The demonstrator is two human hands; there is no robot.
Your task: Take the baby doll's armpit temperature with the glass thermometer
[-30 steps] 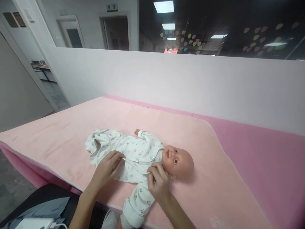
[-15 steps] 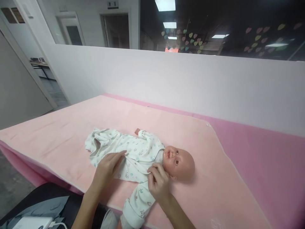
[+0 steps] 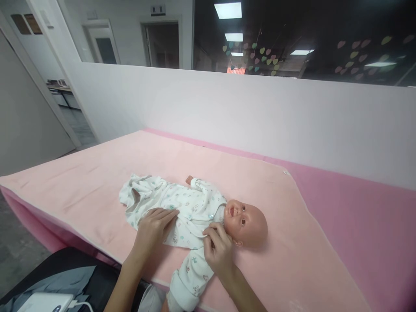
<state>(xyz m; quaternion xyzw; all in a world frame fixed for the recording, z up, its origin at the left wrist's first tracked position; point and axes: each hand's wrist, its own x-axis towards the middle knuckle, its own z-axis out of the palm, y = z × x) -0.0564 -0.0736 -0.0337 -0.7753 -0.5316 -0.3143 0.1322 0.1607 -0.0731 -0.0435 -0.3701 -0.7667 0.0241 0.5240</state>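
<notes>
A baby doll (image 3: 244, 223) lies on its back on a light pink blanket (image 3: 97, 182), head to the right. It wears a white printed romper (image 3: 186, 206) with small snap buttons down the front. My left hand (image 3: 153, 229) rests on the romper's lower front flap, fingers laid out flat and pressing the cloth. My right hand (image 3: 218, 247) is beside the doll's neck, thumb and fingers pinched on the romper's collar edge. The doll's near sleeve (image 3: 186, 277) reaches toward the blanket's front edge.
The blanket covers a darker pink mat (image 3: 367, 225) that runs to the right. A white partition wall (image 3: 247, 108) stands behind, with dark glass above it. A white device with a cable (image 3: 45, 302) lies on my lap at the lower left.
My left hand has slid a little to the right along the romper front. My right hand keeps its pinch at the collar.
</notes>
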